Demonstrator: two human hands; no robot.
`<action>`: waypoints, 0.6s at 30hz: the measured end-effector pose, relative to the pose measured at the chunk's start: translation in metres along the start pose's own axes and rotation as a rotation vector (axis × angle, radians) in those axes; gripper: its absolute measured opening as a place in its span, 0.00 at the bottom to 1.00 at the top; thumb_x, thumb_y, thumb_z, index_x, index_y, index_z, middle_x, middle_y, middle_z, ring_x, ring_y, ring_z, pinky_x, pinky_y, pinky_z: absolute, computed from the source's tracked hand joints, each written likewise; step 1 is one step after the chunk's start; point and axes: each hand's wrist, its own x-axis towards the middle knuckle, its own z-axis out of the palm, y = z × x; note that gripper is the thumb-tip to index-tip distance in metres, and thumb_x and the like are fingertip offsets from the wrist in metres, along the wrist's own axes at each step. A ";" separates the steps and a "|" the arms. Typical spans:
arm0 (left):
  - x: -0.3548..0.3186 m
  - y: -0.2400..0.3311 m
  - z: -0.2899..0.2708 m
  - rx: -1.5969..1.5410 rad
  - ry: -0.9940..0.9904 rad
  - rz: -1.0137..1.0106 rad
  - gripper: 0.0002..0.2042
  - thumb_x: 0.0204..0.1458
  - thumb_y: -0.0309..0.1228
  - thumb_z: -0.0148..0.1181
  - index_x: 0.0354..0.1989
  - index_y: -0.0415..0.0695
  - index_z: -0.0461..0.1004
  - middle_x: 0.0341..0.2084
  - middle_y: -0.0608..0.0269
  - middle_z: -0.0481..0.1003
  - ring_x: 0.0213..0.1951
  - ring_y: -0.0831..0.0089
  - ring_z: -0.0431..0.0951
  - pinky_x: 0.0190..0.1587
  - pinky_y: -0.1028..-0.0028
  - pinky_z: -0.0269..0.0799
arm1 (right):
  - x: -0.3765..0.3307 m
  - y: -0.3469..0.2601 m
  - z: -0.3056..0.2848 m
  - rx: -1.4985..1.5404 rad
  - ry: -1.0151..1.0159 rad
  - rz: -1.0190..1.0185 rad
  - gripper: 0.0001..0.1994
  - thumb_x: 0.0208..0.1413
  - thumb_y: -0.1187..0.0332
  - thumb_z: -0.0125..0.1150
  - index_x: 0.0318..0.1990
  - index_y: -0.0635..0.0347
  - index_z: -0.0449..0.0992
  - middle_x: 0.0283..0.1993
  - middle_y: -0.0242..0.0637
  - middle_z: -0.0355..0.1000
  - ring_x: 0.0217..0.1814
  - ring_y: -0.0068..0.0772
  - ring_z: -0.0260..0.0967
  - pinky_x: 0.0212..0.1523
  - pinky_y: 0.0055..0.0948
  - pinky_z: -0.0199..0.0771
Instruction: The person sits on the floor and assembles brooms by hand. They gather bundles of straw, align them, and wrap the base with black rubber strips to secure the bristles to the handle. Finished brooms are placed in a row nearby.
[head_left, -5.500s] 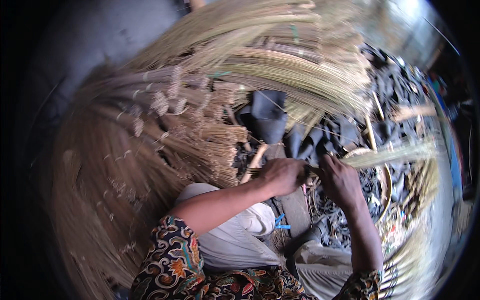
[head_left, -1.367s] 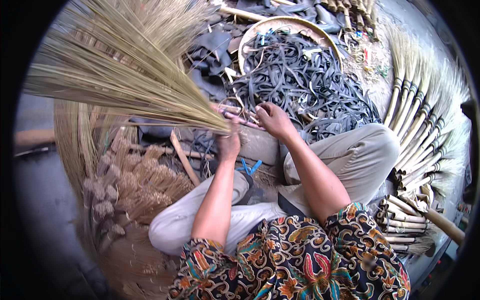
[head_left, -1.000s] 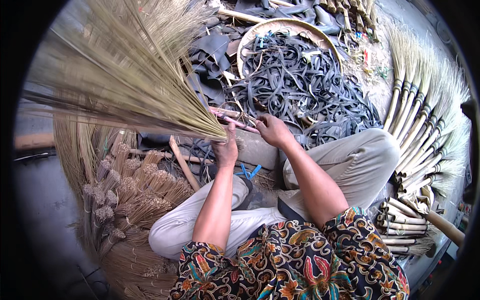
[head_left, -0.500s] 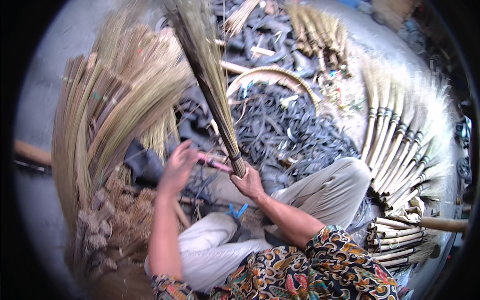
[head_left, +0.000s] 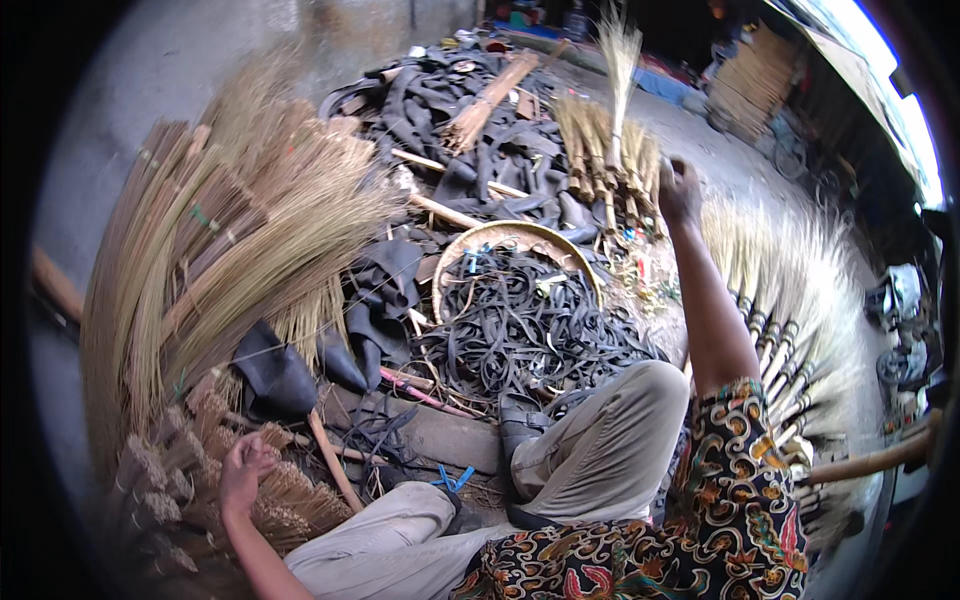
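Right hand (head_left: 680, 190) raised, clenched on a thin bundle of broom straws (head_left: 618, 70): light, springy, best held near the butt. Left hand (head_left: 243, 470) rests loosely open on bound broom heads (head_left: 290, 495).

The right hand (head_left: 680, 190) is raised far out in front, closed around a thin bundle of straw sticks (head_left: 620, 60) that stands upright above the fist. The left hand (head_left: 243, 470) reaches down to the left and rests on the cut ends of a pile of broom bundles (head_left: 210, 260) lying fanned on the ground. Between the arms, a round woven tray (head_left: 520, 240) holds a heap of black rubber strips (head_left: 530, 325). Finished fan-shaped brooms (head_left: 790, 300) lie in a row on the right, beside the bent knee in beige trousers (head_left: 610, 440).
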 end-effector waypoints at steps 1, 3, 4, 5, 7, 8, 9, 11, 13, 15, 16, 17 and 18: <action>-0.004 -0.005 -0.004 0.001 0.026 -0.025 0.31 0.64 0.57 0.59 0.62 0.40 0.71 0.44 0.58 0.78 0.42 0.73 0.82 0.46 0.72 0.77 | -0.037 0.011 0.001 -0.047 -0.134 0.034 0.25 0.66 0.49 0.57 0.53 0.65 0.79 0.52 0.58 0.79 0.56 0.57 0.76 0.58 0.46 0.73; -0.011 -0.010 -0.008 -0.019 0.039 -0.022 0.30 0.63 0.52 0.63 0.61 0.38 0.71 0.44 0.60 0.78 0.42 0.76 0.80 0.47 0.72 0.77 | -0.111 0.041 0.010 -0.099 -0.469 0.121 0.23 0.64 0.50 0.56 0.47 0.65 0.81 0.42 0.57 0.81 0.50 0.54 0.79 0.51 0.48 0.75; -0.014 -0.009 -0.009 -0.004 0.021 -0.026 0.30 0.63 0.51 0.63 0.61 0.37 0.71 0.44 0.60 0.78 0.43 0.75 0.79 0.48 0.72 0.77 | -0.148 0.059 0.010 -0.276 -0.775 0.243 0.21 0.62 0.52 0.56 0.46 0.64 0.81 0.40 0.53 0.81 0.44 0.52 0.79 0.48 0.47 0.76; -0.016 -0.007 -0.009 0.004 0.010 -0.010 0.29 0.63 0.50 0.64 0.60 0.36 0.71 0.45 0.60 0.78 0.43 0.75 0.79 0.48 0.71 0.77 | -0.165 0.078 0.012 -0.485 -1.480 -0.091 0.21 0.61 0.52 0.60 0.48 0.61 0.83 0.43 0.45 0.83 0.43 0.44 0.79 0.49 0.43 0.78; -0.020 -0.001 -0.013 0.001 -0.037 0.011 0.29 0.63 0.48 0.65 0.60 0.35 0.70 0.46 0.59 0.78 0.44 0.74 0.79 0.50 0.70 0.77 | -0.179 0.118 -0.009 -0.459 -1.865 0.644 0.26 0.61 0.44 0.66 0.55 0.56 0.82 0.51 0.32 0.83 0.45 0.36 0.83 0.48 0.45 0.83; -0.026 0.001 -0.019 -0.002 -0.007 -0.047 0.29 0.63 0.47 0.65 0.60 0.35 0.70 0.47 0.59 0.78 0.44 0.73 0.79 0.51 0.70 0.77 | -0.181 0.130 -0.012 -0.433 -1.708 0.772 0.29 0.63 0.42 0.63 0.57 0.59 0.80 0.52 0.37 0.83 0.44 0.37 0.84 0.45 0.45 0.83; -0.030 0.003 -0.028 -0.058 -0.047 -0.037 0.29 0.63 0.47 0.65 0.61 0.34 0.70 0.48 0.58 0.77 0.46 0.72 0.79 0.54 0.70 0.76 | -0.172 0.138 -0.017 -0.339 -1.526 0.733 0.26 0.66 0.46 0.59 0.54 0.62 0.81 0.45 0.42 0.83 0.40 0.35 0.84 0.41 0.38 0.83; -0.043 0.004 -0.042 -0.188 0.001 0.129 0.29 0.64 0.46 0.63 0.65 0.38 0.68 0.46 0.62 0.78 0.45 0.76 0.78 0.51 0.74 0.75 | -0.155 0.139 -0.009 -0.244 -1.250 0.250 0.22 0.67 0.48 0.54 0.47 0.60 0.79 0.34 0.38 0.79 0.28 0.31 0.78 0.28 0.30 0.76; -0.056 0.006 -0.058 -0.234 0.129 0.272 0.27 0.65 0.43 0.63 0.64 0.36 0.69 0.44 0.64 0.77 0.45 0.77 0.78 0.51 0.73 0.75 | -0.148 0.129 -0.002 0.043 -1.113 0.567 0.20 0.67 0.48 0.51 0.49 0.55 0.77 0.35 0.32 0.75 0.32 0.27 0.76 0.28 0.32 0.76; -0.067 0.006 -0.071 -0.390 0.267 0.362 0.24 0.63 0.45 0.66 0.57 0.38 0.75 0.43 0.65 0.78 0.42 0.78 0.78 0.51 0.74 0.74 | -0.137 0.119 0.000 0.131 -1.318 0.573 0.22 0.69 0.52 0.50 0.60 0.57 0.72 0.50 0.42 0.77 0.48 0.37 0.78 0.47 0.38 0.80; -0.073 0.002 -0.079 -0.402 0.419 0.323 0.22 0.62 0.44 0.66 0.55 0.38 0.76 0.42 0.66 0.79 0.41 0.78 0.79 0.49 0.75 0.75 | -0.136 0.114 0.002 0.097 -1.414 0.602 0.23 0.70 0.51 0.49 0.62 0.57 0.71 0.53 0.42 0.76 0.50 0.39 0.78 0.49 0.39 0.79; -0.079 -0.005 -0.088 -0.421 0.524 0.341 0.21 0.62 0.44 0.67 0.54 0.39 0.77 0.40 0.66 0.80 0.40 0.79 0.79 0.46 0.75 0.76 | -0.137 0.112 0.003 0.058 -1.500 0.634 0.25 0.70 0.50 0.48 0.64 0.56 0.70 0.55 0.43 0.76 0.53 0.42 0.77 0.51 0.41 0.78; -0.090 -0.017 -0.100 -0.414 0.674 0.289 0.20 0.63 0.43 0.66 0.52 0.39 0.77 0.39 0.65 0.80 0.39 0.79 0.79 0.43 0.76 0.76 | -0.138 0.110 0.003 0.026 -1.570 0.669 0.26 0.70 0.49 0.47 0.66 0.56 0.69 0.57 0.44 0.76 0.55 0.45 0.76 0.53 0.43 0.77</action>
